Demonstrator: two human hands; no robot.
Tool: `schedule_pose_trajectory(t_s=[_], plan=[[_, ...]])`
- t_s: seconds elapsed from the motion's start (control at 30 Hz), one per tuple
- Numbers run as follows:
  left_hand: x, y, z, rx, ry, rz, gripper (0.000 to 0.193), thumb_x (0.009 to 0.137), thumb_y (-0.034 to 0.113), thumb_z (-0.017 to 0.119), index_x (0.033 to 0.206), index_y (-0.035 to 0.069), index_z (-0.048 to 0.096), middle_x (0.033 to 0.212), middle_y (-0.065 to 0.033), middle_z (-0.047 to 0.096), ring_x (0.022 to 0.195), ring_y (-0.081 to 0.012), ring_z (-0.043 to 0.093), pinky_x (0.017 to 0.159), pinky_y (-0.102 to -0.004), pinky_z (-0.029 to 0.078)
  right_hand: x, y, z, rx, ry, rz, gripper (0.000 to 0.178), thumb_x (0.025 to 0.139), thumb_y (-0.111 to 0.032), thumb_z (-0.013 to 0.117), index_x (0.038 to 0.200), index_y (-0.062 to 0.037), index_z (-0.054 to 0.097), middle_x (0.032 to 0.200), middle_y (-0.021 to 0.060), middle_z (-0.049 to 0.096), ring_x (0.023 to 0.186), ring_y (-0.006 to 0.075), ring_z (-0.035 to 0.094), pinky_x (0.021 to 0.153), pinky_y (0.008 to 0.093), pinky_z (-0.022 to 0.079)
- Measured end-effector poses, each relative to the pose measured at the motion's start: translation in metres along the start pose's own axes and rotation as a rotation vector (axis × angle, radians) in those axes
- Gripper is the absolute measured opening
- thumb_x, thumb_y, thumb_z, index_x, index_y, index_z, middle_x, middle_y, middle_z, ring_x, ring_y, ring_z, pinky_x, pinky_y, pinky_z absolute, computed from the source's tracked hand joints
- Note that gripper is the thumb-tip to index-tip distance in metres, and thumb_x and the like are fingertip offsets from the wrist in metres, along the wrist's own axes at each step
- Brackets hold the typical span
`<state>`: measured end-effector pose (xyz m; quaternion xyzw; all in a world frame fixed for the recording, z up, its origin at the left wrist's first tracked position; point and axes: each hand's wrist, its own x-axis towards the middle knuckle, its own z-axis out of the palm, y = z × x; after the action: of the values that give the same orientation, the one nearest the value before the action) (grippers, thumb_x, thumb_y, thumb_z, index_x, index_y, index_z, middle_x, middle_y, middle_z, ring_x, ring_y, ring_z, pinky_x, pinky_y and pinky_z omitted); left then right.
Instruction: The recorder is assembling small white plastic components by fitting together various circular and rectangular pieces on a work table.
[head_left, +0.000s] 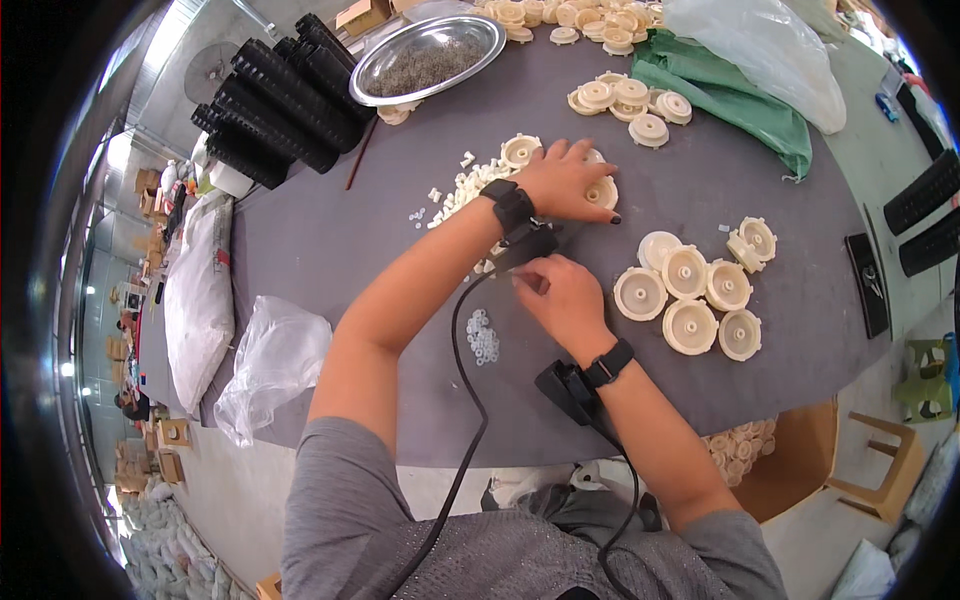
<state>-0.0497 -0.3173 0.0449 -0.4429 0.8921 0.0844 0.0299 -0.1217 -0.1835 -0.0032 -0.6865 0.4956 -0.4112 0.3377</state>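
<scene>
My left hand (568, 184) reaches over the grey table with its fingers spread. Partly beneath it lie cream round plastic caps (601, 193), and another cap (519, 151) sits just beyond its wrist. Lower down, my right hand (568, 302) is closed, thumb and fingertips drawn together; whatever is between them is too small to make out. Small white plastic pieces (466, 190) are heaped left of my left hand. A little pile of translucent rings (482, 338) lies left of my right hand. To its right is a group of cream caps (690, 326), mostly hollow side up.
A metal bowl (372, 94) of small dark parts stands at the back left, beside black ribbed tubes (285, 105). More caps (632, 97) and a green bag (730, 95) lie farther back. A clear bag (275, 365) rests at left. Black cables (470, 400) run from my wrists.
</scene>
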Motion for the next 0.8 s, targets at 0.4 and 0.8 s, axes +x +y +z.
schedule_pose_trajectory(t_s=[0.4,0.8], plan=[[-0.043,-0.014,-0.010,-0.122,0.457,0.285,0.059,0.060,0.033,0.076,0.110,0.009,0.053,0.124,-0.0154,0.046,0.113,-0.0324,0.044,0.092,-0.0437,0.037,-0.003,-0.007,-0.004,-0.067,-0.208,-0.150,0.012,0.069,-0.020,0.063,0.077,-0.0106,0.066,0.073,0.0063,0.063,0.070,0.0244,0.061,0.062,0.0339,0.048],[-0.145,0.037,0.012,-0.432,0.872,-0.316,0.062,0.060,0.011,0.075,0.115,0.005,0.047,0.105,-0.0150,0.054,0.097,-0.0297,0.053,0.079,-0.0351,0.045,-0.001,-0.023,-0.022,0.709,0.167,-0.056,0.016,0.075,-0.005,0.065,0.090,0.0011,0.062,0.083,0.0059,0.064,0.071,0.0079,0.059,0.061,0.0236,0.048]])
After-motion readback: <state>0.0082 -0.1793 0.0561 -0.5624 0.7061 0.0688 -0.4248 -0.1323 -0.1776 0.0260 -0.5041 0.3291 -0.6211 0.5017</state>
